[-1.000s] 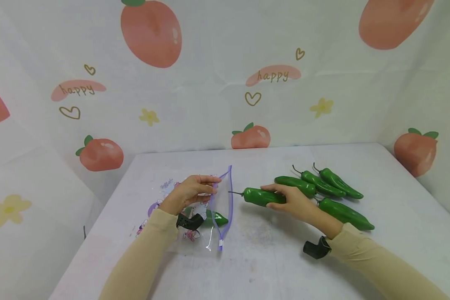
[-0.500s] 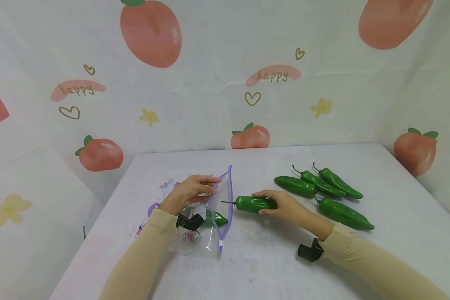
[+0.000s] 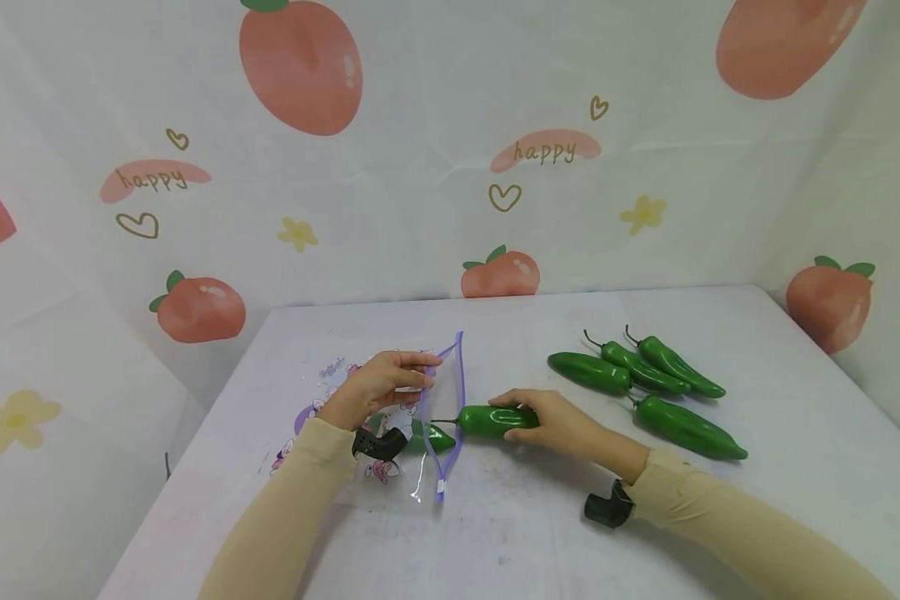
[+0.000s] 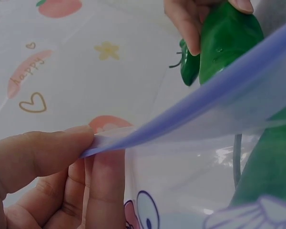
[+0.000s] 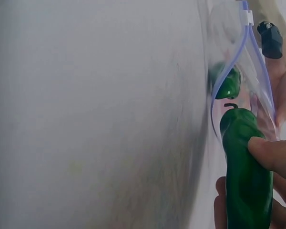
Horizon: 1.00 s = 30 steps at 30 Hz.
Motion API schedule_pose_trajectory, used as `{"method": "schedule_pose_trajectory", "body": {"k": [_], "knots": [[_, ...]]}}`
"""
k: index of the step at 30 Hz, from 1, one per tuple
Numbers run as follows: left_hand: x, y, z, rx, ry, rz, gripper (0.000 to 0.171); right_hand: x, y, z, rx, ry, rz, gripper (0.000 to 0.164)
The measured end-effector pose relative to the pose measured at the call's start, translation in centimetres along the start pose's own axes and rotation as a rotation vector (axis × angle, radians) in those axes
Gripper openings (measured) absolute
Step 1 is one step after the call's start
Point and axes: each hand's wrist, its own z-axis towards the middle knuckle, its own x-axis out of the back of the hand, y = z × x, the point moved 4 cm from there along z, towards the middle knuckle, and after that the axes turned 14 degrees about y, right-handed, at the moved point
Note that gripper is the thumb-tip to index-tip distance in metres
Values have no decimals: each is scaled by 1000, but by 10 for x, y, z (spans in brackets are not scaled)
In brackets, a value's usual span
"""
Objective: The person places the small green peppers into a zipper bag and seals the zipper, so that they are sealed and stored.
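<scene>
My left hand (image 3: 381, 385) pinches the purple rim of a clear zip bag (image 3: 442, 486) between thumb and fingers, so the mouth gapes to the right. Inside the bag lies a green chili pepper (image 3: 437, 437), partly covered by the hand and wrist camera. My right hand (image 3: 558, 423) grips another green chili pepper (image 3: 491, 421) around its tip end. Its stem points left and reaches into the bag's mouth, with the pepper's shoulder right at the purple rim. In the right wrist view the held pepper (image 5: 248, 176) faces the mouth, below the bagged pepper (image 5: 229, 83).
Several more green peppers lie at the right of the white table (image 3: 525, 533): one at the left of the group (image 3: 588, 372), two behind, and one nearer the right forearm (image 3: 688, 427). A printed cloth (image 3: 390, 167) hangs behind the table. A white slider sits at the bag's near corner.
My right hand has moved left and slightly nearer with its pepper, and the stem now crosses into the bag's mouth. The left hand and bag have stayed put.
</scene>
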Motion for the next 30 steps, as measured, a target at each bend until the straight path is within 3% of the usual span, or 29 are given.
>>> {"method": "schedule_pose_trajectory", "body": {"k": [6,21,30], "knots": [[-1,0,-1,-3,-11,-11,46,-6,-2,3,3,-12,54,37],[-3,0,-1,11,-1,-10,43,-14,-4,4,-27,-62,54,35],[-3,0,-1,24,-15,-35,43,-13,-6,2,-6,-126,26,53]]}}
